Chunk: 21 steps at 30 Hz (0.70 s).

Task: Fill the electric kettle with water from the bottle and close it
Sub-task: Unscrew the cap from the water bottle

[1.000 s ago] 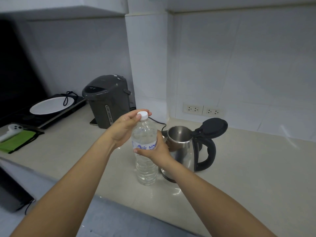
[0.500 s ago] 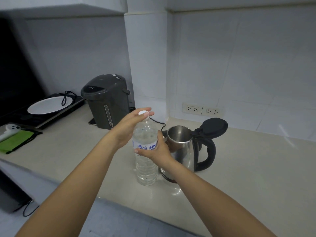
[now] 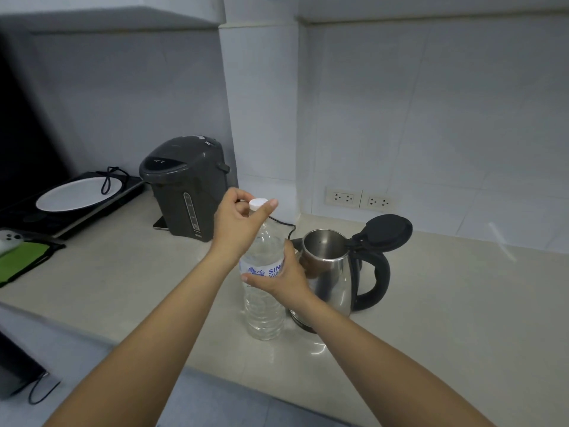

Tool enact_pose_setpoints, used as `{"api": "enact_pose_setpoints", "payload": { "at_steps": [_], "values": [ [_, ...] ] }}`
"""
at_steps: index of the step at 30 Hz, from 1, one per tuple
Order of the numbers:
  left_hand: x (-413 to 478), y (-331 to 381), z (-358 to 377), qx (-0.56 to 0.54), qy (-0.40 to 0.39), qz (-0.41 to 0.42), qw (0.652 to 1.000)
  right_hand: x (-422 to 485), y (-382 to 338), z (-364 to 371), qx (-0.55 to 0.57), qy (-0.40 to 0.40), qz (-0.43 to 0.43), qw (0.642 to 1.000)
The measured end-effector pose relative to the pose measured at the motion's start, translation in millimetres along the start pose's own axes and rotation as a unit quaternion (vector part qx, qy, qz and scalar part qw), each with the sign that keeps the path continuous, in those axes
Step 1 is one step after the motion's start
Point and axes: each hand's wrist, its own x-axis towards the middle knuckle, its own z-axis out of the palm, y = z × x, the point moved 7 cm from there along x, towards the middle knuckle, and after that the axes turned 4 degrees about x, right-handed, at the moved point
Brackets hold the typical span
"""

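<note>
A clear water bottle with a blue-printed label stands upright on the counter, just left of the steel electric kettle. The kettle's black lid is flipped up and its mouth is open. My right hand wraps the bottle's middle at the label. My left hand pinches the white cap at the top of the bottle between thumb and fingers. The cap sits on the bottle's neck.
A dark grey hot-water dispenser stands behind the bottle to the left, its cord running toward the kettle. Further left are an induction hob with a white plate and a green cloth. Wall sockets sit behind the kettle.
My left hand has shifted its grip around the cap, turning at the wrist. The bottle, my right hand and the kettle stay where they were.
</note>
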Motion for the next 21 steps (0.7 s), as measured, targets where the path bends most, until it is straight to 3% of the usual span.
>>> {"api": "enact_pose_setpoints", "payload": {
  "at_steps": [6,8,15,21],
  "values": [
    [15,-26,-1,-0.211,0.002,-0.101,0.972,-3,3,-1,0.012,0.014,0.008,1.0],
    [25,-46,-5,-0.234,-0.006,-0.135,0.963,-4,9,0,0.02,0.009,0.015,1.0],
    [20,-155,-16,-0.008,-0.026,-0.17,0.985,-16,47,7,-0.045,-0.006,0.052,0.998],
    [-15,-244,-17,0.245,-0.119,-0.113,0.956,-14,59,7,-0.056,0.005,0.075,0.996]
  ]
}}
